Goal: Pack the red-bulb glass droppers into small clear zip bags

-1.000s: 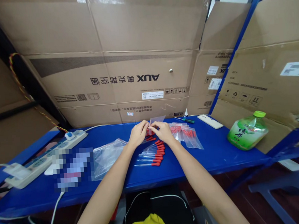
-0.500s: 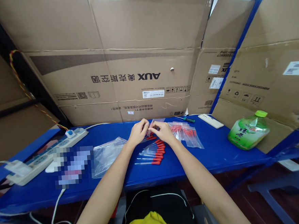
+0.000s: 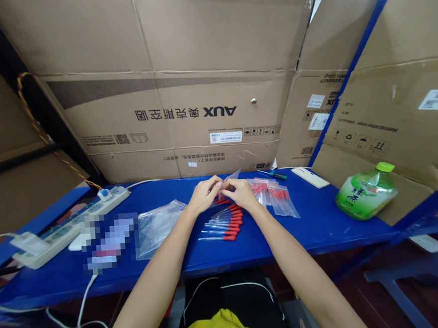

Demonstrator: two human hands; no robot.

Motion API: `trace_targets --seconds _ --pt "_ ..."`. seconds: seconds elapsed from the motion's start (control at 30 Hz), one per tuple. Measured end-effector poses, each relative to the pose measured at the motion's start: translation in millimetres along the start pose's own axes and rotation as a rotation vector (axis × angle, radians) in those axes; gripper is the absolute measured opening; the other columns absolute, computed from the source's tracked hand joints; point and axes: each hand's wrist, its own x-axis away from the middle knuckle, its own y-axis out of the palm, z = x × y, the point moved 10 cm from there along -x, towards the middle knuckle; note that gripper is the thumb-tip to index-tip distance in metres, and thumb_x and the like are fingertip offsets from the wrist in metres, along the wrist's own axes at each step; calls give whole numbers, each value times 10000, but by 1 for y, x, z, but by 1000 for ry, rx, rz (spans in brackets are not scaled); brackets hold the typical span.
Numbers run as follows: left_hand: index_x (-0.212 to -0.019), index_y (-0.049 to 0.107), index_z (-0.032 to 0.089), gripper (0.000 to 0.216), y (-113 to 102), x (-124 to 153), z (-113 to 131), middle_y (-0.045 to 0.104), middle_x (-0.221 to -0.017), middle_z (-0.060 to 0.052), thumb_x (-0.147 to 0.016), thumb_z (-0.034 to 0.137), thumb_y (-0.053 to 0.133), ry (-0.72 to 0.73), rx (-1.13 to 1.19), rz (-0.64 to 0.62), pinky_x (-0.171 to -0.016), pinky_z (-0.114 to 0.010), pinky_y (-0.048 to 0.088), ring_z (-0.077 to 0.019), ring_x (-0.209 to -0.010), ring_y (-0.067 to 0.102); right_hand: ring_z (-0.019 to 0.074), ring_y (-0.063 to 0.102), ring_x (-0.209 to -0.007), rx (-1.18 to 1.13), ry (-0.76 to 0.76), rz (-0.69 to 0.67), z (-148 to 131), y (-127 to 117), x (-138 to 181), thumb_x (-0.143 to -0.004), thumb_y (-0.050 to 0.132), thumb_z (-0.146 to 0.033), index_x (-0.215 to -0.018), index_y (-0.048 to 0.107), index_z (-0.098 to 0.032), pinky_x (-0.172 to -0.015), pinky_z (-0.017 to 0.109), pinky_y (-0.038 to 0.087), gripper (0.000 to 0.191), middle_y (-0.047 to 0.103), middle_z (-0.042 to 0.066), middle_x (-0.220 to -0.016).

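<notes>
Over the back middle of the blue table, my left hand (image 3: 205, 195) and my right hand (image 3: 240, 191) meet, fingertips pinched on a small clear plastic bag (image 3: 234, 176). One corner of the bag sticks up between them; its contents are mostly hidden by my fingers. Below the hands, several droppers (image 3: 229, 232) with clear tubes and red bulbs lie fanned out in a curved row. Clear bags with red-bulbed droppers (image 3: 281, 195) lie just right of my right hand. Flat clear plastic bags (image 3: 158, 230) rest to the left, beside my left forearm.
A power strip (image 3: 73, 231) with plugs and cables runs along the left, near a blurred-out phone-like object (image 3: 112, 241). At the back right are a green-handled screwdriver (image 3: 279, 175) and a white phone (image 3: 310, 177). A green drink bottle (image 3: 367, 193) lies tilted at right. Cardboard (image 3: 180, 42) walls the back.
The clear bag has tilted up, so its corner now stands higher between my fingers. My left hand has turned slightly and shifted towards the right hand. The droppers on the table lie as before.
</notes>
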Motion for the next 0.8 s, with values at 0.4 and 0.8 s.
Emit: trace_targets --seconds 0.4,0.8 --pt "-996 625 242 311 -3 -1 -1 712 -877 -27 -1076 422 384 20 -216 39 -732 -286 411 -190 -776 651 150 563 -620 57 2 63 -20 -9 0 -937 607 -323 -729 582 -228 -637 272 416 231 639 -18 -679" --pt "-1000 610 245 289 -4 -4 9 702 -945 -57 -1087 385 372 59 -269 88 -762 -293 418 -210 -865 655 155 531 -669 114 1 190 -30 -16 -1 -961 540 -307 -744 529 -233 -682 280 403 229 581 -14 -726"
